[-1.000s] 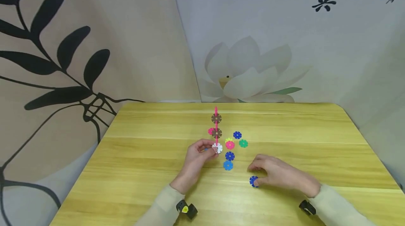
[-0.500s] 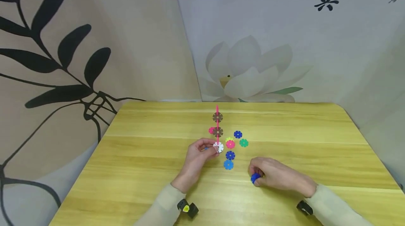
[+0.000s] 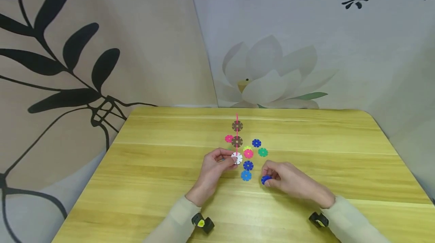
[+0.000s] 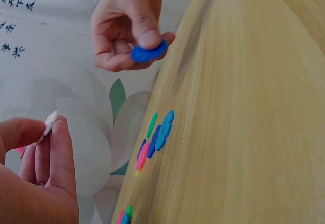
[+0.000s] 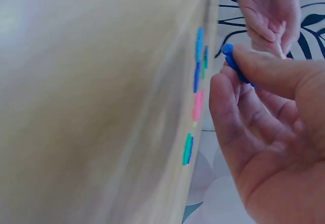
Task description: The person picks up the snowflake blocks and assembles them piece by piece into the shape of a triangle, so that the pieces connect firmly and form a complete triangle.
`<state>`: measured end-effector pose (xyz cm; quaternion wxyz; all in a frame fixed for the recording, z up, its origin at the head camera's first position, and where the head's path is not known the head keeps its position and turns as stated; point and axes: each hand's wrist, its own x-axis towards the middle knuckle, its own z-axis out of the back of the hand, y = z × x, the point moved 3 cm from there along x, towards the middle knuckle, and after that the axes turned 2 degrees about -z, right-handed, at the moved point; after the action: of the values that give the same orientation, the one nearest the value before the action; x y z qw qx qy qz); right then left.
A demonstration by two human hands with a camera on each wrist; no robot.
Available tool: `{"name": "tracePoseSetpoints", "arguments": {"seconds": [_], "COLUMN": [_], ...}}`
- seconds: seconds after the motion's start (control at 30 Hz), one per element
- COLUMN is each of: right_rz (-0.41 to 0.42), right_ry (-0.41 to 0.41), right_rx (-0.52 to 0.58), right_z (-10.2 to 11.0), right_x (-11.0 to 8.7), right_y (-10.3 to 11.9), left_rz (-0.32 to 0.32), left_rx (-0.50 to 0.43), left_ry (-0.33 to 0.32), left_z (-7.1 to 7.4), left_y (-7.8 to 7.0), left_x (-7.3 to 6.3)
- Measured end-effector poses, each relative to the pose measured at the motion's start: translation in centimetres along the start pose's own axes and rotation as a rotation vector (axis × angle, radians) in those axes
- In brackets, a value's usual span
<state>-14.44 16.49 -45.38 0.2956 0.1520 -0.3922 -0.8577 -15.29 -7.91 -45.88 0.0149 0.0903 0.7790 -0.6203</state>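
Observation:
My left hand (image 3: 211,171) pinches a white notched plastic disc (image 3: 239,158) between thumb and fingers. Above that disc runs a chain in line: two brown discs (image 3: 237,126) show flat, with pink discs (image 3: 237,116) edge-on between and beyond them. To the right, my right hand (image 3: 292,178) pinches a dark blue notched disc (image 3: 265,180) under its thumb. In the left wrist view, this blue disc (image 4: 147,54) is held clear of the table, thumb on top. The two hands are a short way apart, and the blue and white discs do not touch.
Loose discs lie on the wooden table (image 3: 340,152) between the hands and beyond: light blue (image 3: 246,175), dark blue (image 3: 248,165), pink (image 3: 248,154) over yellow (image 3: 247,148), green (image 3: 263,152) and another dark blue (image 3: 256,143). A pink disc (image 3: 229,138) lies left of the chain.
My right hand has taken the dark blue disc off the table, tilted it and brought it leftward and forward, nearer the left hand. The left hand keeps its hold on the white disc.

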Motion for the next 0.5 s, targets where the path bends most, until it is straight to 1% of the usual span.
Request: {"name": "tracePoseSetpoints", "arguments": {"seconds": [0.17, 0.33, 0.5], "right_rz": [-0.001, -0.022, -0.043], "right_ry": [-0.057, -0.144, -0.232], "right_rx": [0.019, 0.034, 0.095], "right_z": [0.3, 0.4, 0.5], "right_x": [0.7, 1.2, 1.7], "right_y": [0.6, 1.1, 1.5], "left_rz": [-0.002, -0.002, 0.003], "left_rx": [-0.008, -0.005, -0.006], "left_ry": [0.004, 0.004, 0.003], "left_z": [-0.1, -0.1, -0.3], "left_y": [0.0, 0.0, 0.1], "left_x": [0.0, 0.0, -0.1]}}
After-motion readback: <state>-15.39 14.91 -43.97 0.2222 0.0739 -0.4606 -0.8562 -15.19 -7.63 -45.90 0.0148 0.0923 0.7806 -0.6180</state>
